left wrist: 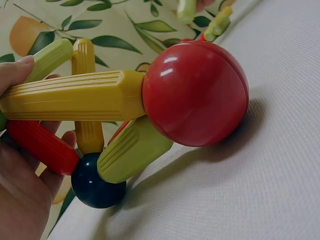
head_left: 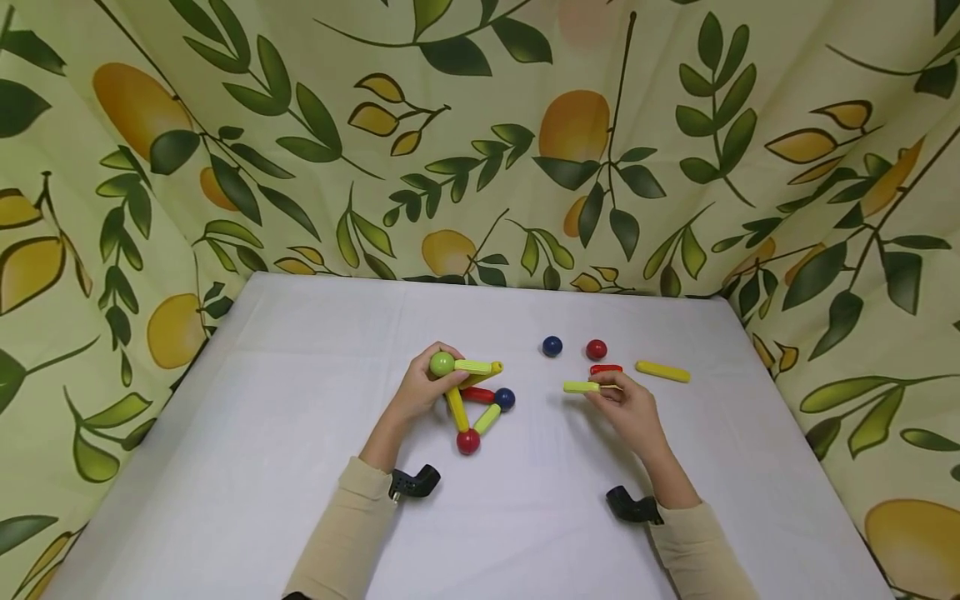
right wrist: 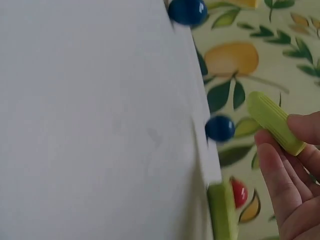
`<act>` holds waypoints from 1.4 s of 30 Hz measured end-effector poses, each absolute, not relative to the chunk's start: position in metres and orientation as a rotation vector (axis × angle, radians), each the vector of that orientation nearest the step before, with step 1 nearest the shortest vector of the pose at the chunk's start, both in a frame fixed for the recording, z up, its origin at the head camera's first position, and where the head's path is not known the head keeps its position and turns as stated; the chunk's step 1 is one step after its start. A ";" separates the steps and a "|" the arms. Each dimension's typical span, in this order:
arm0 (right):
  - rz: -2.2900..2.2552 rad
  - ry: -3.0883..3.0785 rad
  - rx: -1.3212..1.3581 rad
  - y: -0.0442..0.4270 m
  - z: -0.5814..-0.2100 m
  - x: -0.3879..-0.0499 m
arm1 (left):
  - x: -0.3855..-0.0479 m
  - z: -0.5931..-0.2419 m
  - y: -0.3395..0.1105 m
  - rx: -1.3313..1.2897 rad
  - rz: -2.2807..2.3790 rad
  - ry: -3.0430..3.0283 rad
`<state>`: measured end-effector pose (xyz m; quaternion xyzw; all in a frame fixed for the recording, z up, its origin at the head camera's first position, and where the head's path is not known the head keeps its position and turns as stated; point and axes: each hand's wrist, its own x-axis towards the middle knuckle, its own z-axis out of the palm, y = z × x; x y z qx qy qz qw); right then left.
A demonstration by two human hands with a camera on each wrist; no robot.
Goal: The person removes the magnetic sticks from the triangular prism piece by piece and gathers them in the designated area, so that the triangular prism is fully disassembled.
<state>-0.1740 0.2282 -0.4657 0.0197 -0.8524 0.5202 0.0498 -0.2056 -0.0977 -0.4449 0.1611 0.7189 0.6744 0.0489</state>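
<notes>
My left hand [head_left: 423, 387] grips a model of magnetic-looking rods and balls at its light green ball [head_left: 442, 363]. A yellow rod [left wrist: 75, 97] runs from there to a red ball [left wrist: 196, 92], low over the white cloth. A short green rod [left wrist: 134, 150] links that red ball towards a dark blue ball [left wrist: 99, 181], which also meets a red rod [left wrist: 42, 146]. Another light green rod [head_left: 474, 366] points right from the top. Between thumb and fingers, my right hand [head_left: 630, 415] pinches a loose light green rod [right wrist: 275, 122], apart from the model.
Beyond my right hand lie a blue ball [head_left: 552, 346], a red ball [head_left: 596, 349], a red rod [head_left: 606, 368] and a yellow rod [head_left: 663, 371]. A green rod [right wrist: 223, 212] rests on the table too. A leaf-patterned curtain [head_left: 480, 150] surrounds the white table [head_left: 300, 333].
</notes>
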 end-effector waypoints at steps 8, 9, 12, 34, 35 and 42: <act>1.444 -2.705 -0.133 0.270 -0.482 -0.167 | -0.206 -0.445 -0.098 0.478 2.046 2.192; 1.430 -2.717 -0.147 0.272 -0.483 -0.168 | -0.206 -0.445 -0.098 0.475 2.044 2.194; 1.367 -2.763 -0.171 0.278 -0.489 -0.168 | -0.206 -0.446 -0.098 0.473 2.038 2.198; 1.087 -2.734 -0.242 0.280 -0.505 -0.171 | -0.221 -0.476 -0.106 0.740 2.161 2.104; 1.075 -2.715 -0.255 0.280 -0.505 -0.171 | -0.221 -0.478 -0.107 0.766 2.174 2.086; 1.108 -2.519 -0.228 0.271 -0.495 -0.168 | -0.222 -0.480 -0.110 0.814 2.204 2.042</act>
